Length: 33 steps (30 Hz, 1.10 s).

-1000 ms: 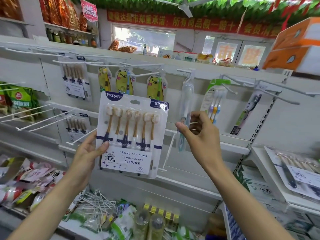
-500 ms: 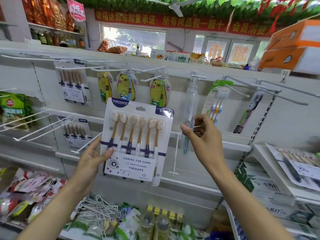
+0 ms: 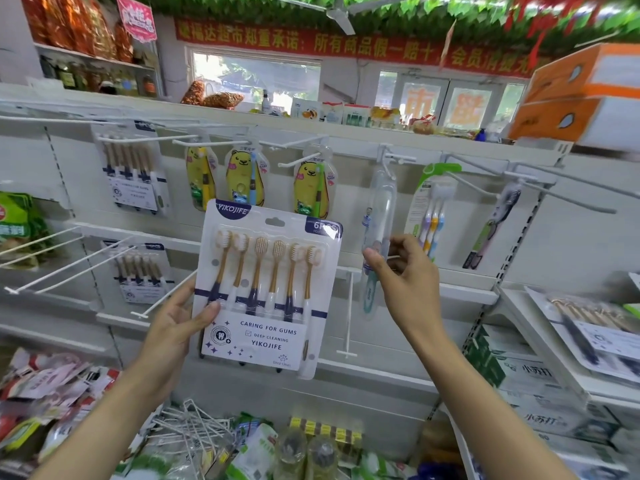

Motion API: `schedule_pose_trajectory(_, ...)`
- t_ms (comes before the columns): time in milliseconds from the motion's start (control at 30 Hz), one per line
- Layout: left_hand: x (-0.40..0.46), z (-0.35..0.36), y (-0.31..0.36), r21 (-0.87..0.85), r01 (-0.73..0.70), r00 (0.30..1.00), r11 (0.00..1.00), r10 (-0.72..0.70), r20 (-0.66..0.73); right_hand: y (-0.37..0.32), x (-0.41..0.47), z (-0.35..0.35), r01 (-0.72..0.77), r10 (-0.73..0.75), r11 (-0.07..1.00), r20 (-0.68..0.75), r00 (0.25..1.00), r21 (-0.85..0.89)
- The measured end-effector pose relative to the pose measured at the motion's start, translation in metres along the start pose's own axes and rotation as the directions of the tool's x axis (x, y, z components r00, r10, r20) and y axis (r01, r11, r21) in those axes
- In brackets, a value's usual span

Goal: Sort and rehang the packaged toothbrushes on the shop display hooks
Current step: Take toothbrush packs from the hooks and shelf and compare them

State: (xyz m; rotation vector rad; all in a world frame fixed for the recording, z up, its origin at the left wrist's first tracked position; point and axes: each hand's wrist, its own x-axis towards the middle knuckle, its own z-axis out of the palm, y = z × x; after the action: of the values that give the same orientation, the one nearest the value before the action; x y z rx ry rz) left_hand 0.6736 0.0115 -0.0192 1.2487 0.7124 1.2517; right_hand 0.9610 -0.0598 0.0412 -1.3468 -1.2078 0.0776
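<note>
6-pack toothbrush card [image 3: 268, 289] held mid-scene before the shelf | left hand [image 3: 176, 318] grasps its lower left edge, thumb on front | judged light, stiff, slick blister; hang by the top slot | right hand [image 3: 403, 275] pinches the hanging single toothbrush pack [image 3: 377, 233] | bare hooks [image 3: 347, 313] jut near

Six-piece toothbrush pack [image 3: 268, 289]: one held up at centre, six brushes inside. Same kind of pack hanging far left: two, upper [image 3: 133, 171] and lower [image 3: 142, 273]. Yellow bear packs [image 3: 246, 178] on top row: three. Clear single-brush pack [image 3: 377, 237]: one. Three-brush pack [image 3: 431, 209]: one, right of it. Dark single brush [image 3: 495, 225]: one, far right. Hands: two, left [image 3: 180, 320], right [image 3: 403, 271].
</note>
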Motion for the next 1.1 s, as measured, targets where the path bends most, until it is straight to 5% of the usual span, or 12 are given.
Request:
schedule_pose_trajectory(600,-0.017,0.014,0.003,-0.042,0.015,0.997,0.999,-0.012,0.071,0.072,0.110,0.035,-0.122,0.114,0.978,-0.053,0.992,-0.171)
schedule_pose_trajectory(1100,-0.032,0.010,-0.016,-0.031,0.020,0.995,0.999,-0.023,-0.102,0.102,0.107,0.041,-0.198,0.184,0.966,-0.100,0.978,-0.167)
